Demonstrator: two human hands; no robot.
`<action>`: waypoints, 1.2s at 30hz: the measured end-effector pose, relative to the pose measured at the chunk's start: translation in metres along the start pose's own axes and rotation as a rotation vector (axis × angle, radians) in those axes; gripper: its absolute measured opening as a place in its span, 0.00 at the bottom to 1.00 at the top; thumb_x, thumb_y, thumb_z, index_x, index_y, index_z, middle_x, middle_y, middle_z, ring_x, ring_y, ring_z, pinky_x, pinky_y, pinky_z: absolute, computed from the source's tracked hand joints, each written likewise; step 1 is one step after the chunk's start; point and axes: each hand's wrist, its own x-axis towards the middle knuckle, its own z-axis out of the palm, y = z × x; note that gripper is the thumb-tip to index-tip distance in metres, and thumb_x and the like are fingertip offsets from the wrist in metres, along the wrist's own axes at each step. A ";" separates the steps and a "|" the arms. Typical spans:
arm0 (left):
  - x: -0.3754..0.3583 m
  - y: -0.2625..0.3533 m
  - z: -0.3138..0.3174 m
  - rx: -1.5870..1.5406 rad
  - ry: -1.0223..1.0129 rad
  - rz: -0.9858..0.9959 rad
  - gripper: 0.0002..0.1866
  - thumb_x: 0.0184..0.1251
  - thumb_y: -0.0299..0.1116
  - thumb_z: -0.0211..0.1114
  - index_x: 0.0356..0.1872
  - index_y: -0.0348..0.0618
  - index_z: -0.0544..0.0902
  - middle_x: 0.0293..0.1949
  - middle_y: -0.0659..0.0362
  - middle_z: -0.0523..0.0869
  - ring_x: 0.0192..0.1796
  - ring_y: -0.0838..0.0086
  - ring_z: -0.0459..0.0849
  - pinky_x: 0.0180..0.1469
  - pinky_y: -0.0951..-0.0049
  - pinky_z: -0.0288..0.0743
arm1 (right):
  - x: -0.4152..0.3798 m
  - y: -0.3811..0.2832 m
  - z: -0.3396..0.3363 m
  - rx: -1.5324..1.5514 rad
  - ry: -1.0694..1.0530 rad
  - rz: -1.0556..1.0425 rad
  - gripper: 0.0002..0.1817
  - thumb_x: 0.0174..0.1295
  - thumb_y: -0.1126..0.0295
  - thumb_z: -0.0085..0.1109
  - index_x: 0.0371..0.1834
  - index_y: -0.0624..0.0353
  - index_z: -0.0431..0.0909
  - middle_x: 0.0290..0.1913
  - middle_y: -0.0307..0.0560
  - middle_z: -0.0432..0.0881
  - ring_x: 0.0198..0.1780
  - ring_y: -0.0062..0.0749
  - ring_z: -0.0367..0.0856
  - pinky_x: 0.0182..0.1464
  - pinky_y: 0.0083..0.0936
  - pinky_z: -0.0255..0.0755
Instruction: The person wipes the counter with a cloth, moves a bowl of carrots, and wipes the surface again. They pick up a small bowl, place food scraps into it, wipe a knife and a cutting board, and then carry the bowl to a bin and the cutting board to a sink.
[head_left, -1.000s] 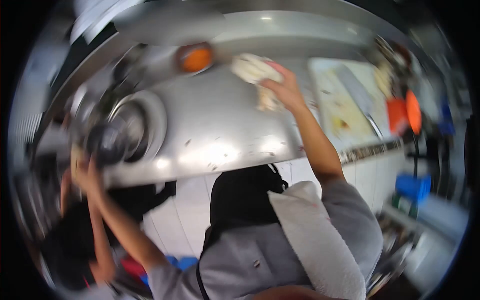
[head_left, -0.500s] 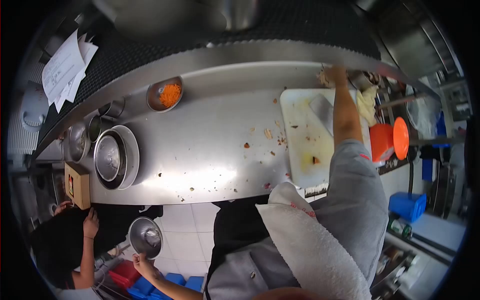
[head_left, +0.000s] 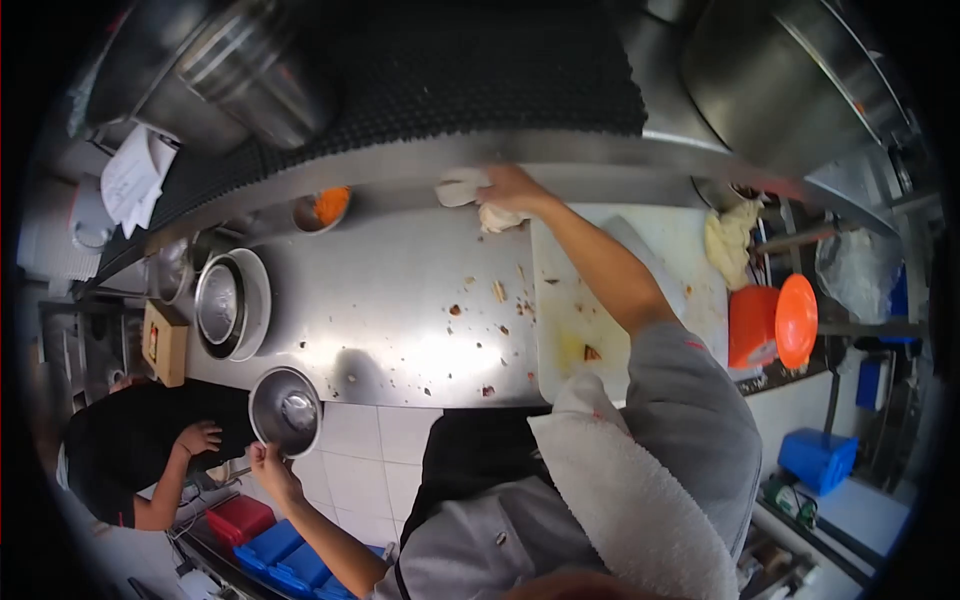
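My left hand (head_left: 270, 468) is closed on the rim of a steel bowl (head_left: 284, 412), held at the front edge of the steel counter (head_left: 390, 290). Something clear and shiny shows inside the bowl. At the back of the counter, under the shelf edge, my right hand (head_left: 515, 190) is stretched out and blurred. A whitish piece (head_left: 462, 187) lies at its fingertips, and a pale crumpled thing (head_left: 500, 217) sits just below it. My right forearm crosses a white cutting board (head_left: 640, 290) with a wide blade on it.
Nested bowls (head_left: 255, 300) and a cardboard box (head_left: 165, 343) stand at the left. A bowl of orange shreds (head_left: 330, 205) is at the back. Scraps (head_left: 499, 291) dot the counter. Orange containers (head_left: 796, 320) stand right. Another person's hand (head_left: 199, 437) is at the lower left.
My right hand has moved left along the back of the counter, from behind the cutting board. My left hand has raised the steel bowl to the counter edge. The other person's hand has left the box.
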 end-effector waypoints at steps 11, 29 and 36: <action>-0.060 -0.037 -0.070 0.333 0.183 0.025 0.08 0.50 0.25 0.60 0.23 0.44 0.69 0.22 0.65 0.71 0.23 0.82 0.70 0.21 0.78 0.65 | -0.026 0.273 -0.193 -0.543 0.565 0.334 0.24 0.53 0.66 0.59 0.56 0.51 0.72 0.54 0.52 0.73 0.57 0.45 0.72 0.53 0.39 0.69; -0.082 -0.074 -0.018 -0.082 0.121 -0.145 0.12 0.52 0.20 0.61 0.20 0.46 0.66 0.19 0.65 0.69 0.19 0.80 0.70 0.20 0.73 0.77 | 0.036 -0.014 0.038 -0.305 0.004 -0.144 0.31 0.47 0.75 0.58 0.60 0.45 0.72 0.62 0.56 0.67 0.61 0.53 0.67 0.63 0.38 0.62; -0.141 -0.084 -0.047 0.014 0.175 -0.270 0.10 0.53 0.24 0.62 0.22 0.46 0.68 0.22 0.64 0.74 0.24 0.81 0.73 0.24 0.79 0.69 | 0.002 -0.010 -0.069 0.289 0.311 -0.146 0.27 0.51 0.77 0.51 0.59 0.61 0.71 0.56 0.53 0.74 0.58 0.41 0.71 0.61 0.29 0.62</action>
